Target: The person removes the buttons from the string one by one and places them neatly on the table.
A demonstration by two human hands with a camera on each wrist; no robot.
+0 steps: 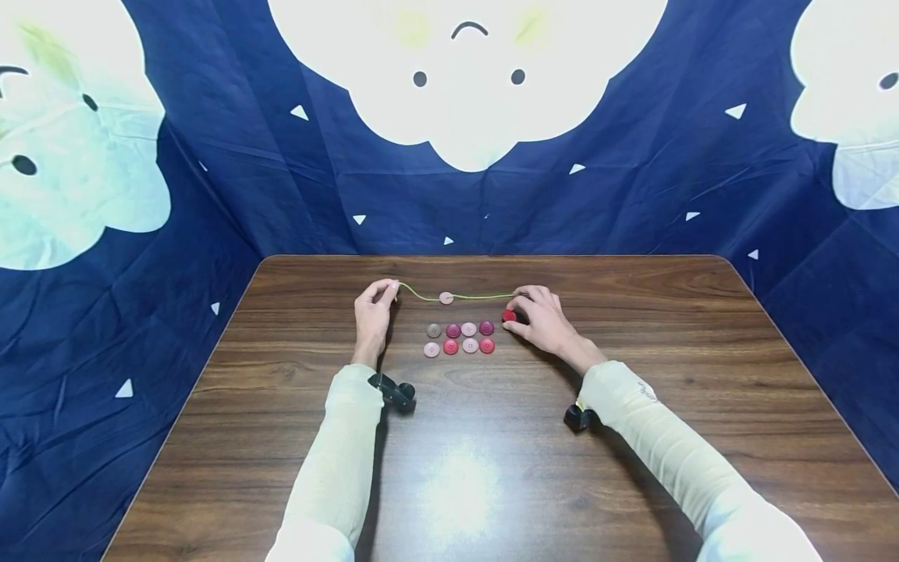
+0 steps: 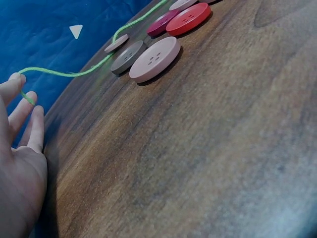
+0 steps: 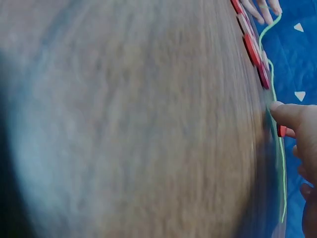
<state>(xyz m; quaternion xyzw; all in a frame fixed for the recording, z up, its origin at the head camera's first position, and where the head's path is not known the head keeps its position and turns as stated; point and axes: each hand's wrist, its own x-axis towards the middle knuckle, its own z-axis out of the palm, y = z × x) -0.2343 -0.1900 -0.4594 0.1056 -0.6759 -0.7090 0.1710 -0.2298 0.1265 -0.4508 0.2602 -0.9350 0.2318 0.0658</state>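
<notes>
Between the thumb and fingertips of my left hand (image 1: 372, 318) is one end of a green string (image 1: 485, 297), its tip showing past the fingers in the left wrist view. A pale pink button (image 1: 445, 298) is threaded on the string partway along. My right hand (image 1: 542, 318) pinches a red button (image 3: 282, 131) between thumb and finger, close over the table. Past this hand, the string's other end (image 3: 283, 208) trails loose in the right wrist view.
Several loose four-hole buttons lie in two rows between the hands, including a grey button (image 1: 434, 331), a magenta button (image 1: 486, 328) and a red button (image 1: 450, 346). The brown wooden table (image 1: 281, 437) ends at a blue curtain (image 1: 485, 211) with cloud prints.
</notes>
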